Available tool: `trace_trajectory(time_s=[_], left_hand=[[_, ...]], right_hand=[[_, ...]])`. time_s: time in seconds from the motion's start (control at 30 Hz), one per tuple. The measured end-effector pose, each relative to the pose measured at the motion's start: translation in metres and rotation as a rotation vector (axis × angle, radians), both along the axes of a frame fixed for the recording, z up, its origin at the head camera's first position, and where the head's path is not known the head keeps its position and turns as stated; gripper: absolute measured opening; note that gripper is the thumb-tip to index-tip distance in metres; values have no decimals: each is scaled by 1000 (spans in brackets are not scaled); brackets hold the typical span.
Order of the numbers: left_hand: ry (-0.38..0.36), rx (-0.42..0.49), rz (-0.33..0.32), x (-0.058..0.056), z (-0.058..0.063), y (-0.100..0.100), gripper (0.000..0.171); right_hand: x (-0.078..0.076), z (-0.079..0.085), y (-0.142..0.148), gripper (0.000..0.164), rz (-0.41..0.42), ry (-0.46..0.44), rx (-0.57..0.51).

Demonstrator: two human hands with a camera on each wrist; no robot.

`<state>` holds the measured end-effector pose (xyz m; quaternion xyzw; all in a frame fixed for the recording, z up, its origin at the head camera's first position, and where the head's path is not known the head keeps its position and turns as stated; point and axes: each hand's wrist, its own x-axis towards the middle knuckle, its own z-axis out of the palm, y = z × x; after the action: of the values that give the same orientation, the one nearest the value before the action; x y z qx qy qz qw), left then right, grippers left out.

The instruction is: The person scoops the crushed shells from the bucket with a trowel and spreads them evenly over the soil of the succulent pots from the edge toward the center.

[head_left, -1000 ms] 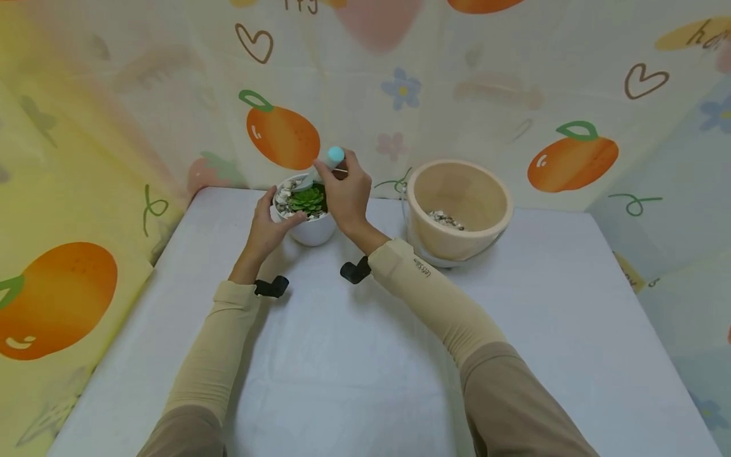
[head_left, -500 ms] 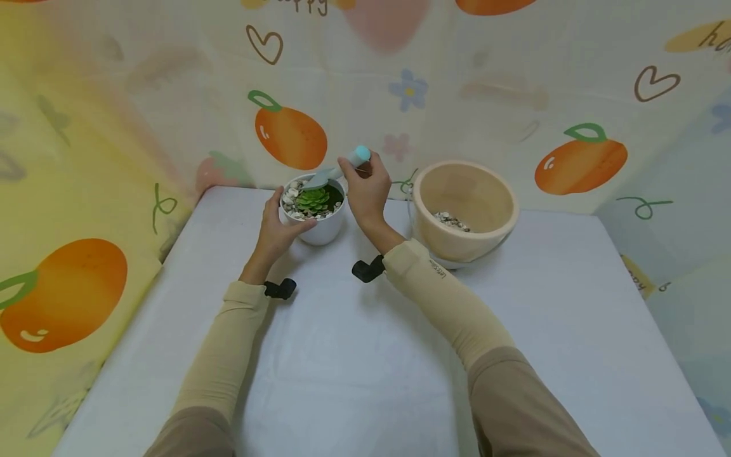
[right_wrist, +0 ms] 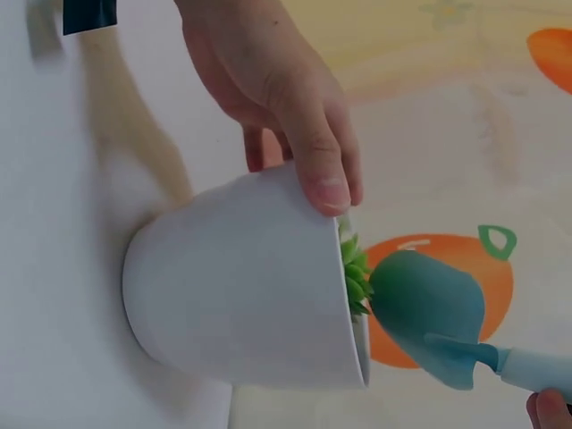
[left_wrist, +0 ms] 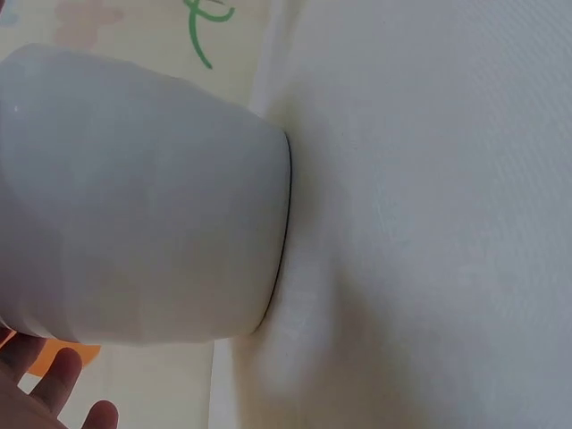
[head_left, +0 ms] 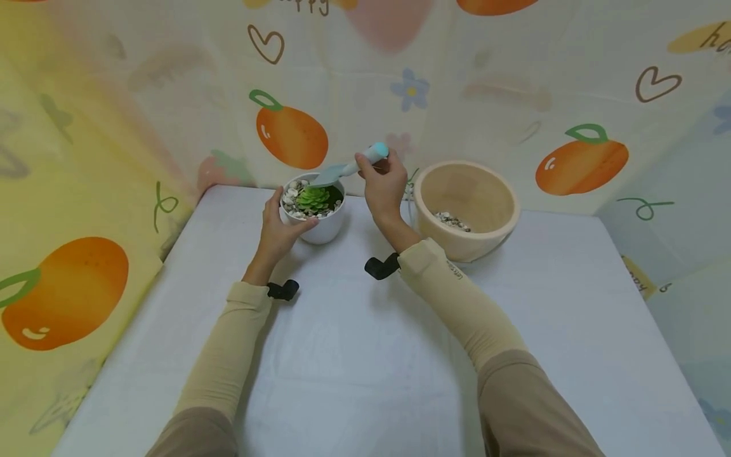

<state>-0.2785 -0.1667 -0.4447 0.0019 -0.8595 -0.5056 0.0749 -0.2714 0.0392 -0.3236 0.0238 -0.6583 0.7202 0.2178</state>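
Observation:
A white flowerpot [head_left: 322,233] stands near the table's back edge. In it are a green succulent [head_left: 313,199], pale pebbles and a dark patch at the right. My left hand [head_left: 276,230] grips the pot's left side, thumb at the near rim; the right wrist view shows that thumb on the rim too. My right hand [head_left: 385,189] holds a small light-blue trowel [head_left: 329,176] by its handle. The blade points left, over the back of the pot above the succulent. In the right wrist view the trowel blade [right_wrist: 427,308] is just outside the pot's mouth.
A larger beige pot [head_left: 467,246] with some pebbles [head_left: 451,221] at its bottom stands right of my right hand. A white cloth covers the table [head_left: 365,355]. Behind it hangs a fruit-print curtain [head_left: 457,82]. Black wrist-camera mounts [head_left: 283,290] stick out from both wrists.
My right hand has moved right, away from the white pot, and the trowel lies flatter, its blade shifted right. My left hand stays on the pot. The head view has shifted slightly.

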Motion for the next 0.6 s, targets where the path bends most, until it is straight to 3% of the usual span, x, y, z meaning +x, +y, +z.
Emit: trace_trajectory(time_s=[0.33, 0.6], left_hand=[[33, -7, 41, 3, -1, 4, 106], [94, -25, 117, 6, -1, 12, 104]], right_hand=[[-14, -16, 18, 24, 31, -26, -77], [-12, -11, 32, 25, 49, -32, -102]])
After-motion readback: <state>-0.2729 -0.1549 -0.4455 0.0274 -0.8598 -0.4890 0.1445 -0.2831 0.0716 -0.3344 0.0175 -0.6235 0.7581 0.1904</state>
